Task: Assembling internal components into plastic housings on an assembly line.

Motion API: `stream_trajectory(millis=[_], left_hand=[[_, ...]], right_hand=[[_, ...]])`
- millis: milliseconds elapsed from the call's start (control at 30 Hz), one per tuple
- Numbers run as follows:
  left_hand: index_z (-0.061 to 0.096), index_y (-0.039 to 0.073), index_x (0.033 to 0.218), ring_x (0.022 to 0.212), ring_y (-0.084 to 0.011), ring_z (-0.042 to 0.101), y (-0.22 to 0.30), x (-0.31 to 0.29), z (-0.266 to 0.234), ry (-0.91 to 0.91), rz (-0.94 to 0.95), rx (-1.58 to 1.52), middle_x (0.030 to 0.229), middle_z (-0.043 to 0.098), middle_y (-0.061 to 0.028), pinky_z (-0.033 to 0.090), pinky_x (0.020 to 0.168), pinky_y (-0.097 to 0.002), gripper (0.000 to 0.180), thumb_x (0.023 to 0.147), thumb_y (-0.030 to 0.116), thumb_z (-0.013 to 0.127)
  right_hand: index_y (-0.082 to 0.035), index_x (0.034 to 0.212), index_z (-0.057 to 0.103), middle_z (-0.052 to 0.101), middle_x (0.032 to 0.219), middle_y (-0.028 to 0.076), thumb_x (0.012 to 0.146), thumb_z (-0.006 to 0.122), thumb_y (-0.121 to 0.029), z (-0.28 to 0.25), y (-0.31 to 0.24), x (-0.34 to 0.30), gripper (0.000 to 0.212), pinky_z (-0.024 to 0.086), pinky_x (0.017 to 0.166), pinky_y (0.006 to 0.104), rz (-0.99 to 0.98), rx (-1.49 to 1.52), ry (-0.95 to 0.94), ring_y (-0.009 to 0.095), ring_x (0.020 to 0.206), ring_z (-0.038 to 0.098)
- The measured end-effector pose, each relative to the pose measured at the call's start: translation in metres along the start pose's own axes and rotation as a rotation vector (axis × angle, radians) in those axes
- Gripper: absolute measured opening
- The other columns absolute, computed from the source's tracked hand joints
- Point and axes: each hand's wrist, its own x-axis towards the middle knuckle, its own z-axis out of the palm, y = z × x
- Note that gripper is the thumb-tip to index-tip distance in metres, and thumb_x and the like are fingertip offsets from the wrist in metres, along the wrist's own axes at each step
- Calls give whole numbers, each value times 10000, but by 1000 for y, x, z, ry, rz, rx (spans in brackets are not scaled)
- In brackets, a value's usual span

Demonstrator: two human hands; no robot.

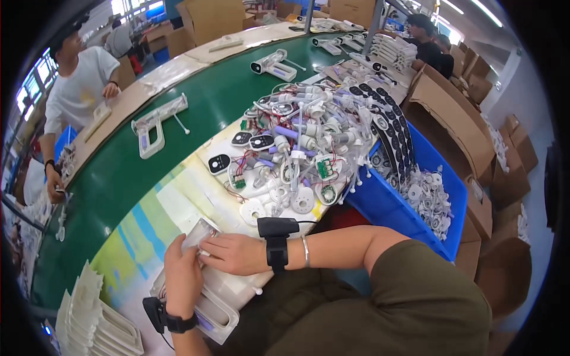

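Note:
A white plastic gun-shaped housing [224,323] with a looped handle lies at the table's near edge in front of me. My left hand [181,274] is closed around its upper part, thumb toward the inside. From the right, my right hand [234,254] reaches over the same housing, its fingers bent together at the opening beside my left thumb. Whatever those fingertips pinch is small and mostly hidden. Just beyond my hands lies a heap of parts [309,139]: clear tubes, red wires, small green circuit boards and white discs.
A blue bin [409,207] of small white parts stands right, with a black sheet of oval panels [392,127] above it. Stacked white shells [98,314] stand at lower left. A green conveyor [202,89] carries housings [159,126]. A co-worker [83,83] stands across it; cardboard boxes [451,118] line the right.

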Motion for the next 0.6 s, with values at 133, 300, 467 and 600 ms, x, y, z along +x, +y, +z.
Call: stream_trajectory(millis=[133, 300, 467, 600], left_hand=[[508, -18, 1173, 1136, -394, 448, 16, -29, -37, 236, -81, -93, 1258, 454, -224, 381, 940, -399, 385, 792, 7, 555], [480, -21, 1203, 1101, -394, 465, -27, -67, -20, 124, -230, 102, 1257, 454, -232, 333, 969, -440, 452, 765, 39, 576], [514, -54, 1132, 1074, -405, 478, -34, -59, -19, 6, -203, 64, 1212, 484, -254, 359, 937, -443, 396, 745, 23, 547], [534, -65, 1079, 1029, -405, 499, -50, -68, -13, 57, -116, 92, 1185, 509, -235, 402, 870, -443, 389, 698, 14, 543]], right_hand=[[-20, 995, 567, 550, 1098, 148, 738, 559, -104, -12, -1, 7, 270, 473, 804, 325, 46, -1, 6, 250, 969, 562], [-65, 908, 596, 559, 1054, 99, 686, 612, -148, -18, -5, 52, 238, 424, 817, 350, -40, 77, 170, 231, 957, 538], [-118, 838, 639, 593, 926, 47, 645, 708, -261, 27, 5, 70, 249, 406, 801, 346, -55, -5, -210, 203, 937, 535], [-126, 826, 633, 578, 846, 22, 648, 715, -284, 26, 9, 68, 252, 394, 797, 330, -81, 96, -216, 202, 896, 537]])
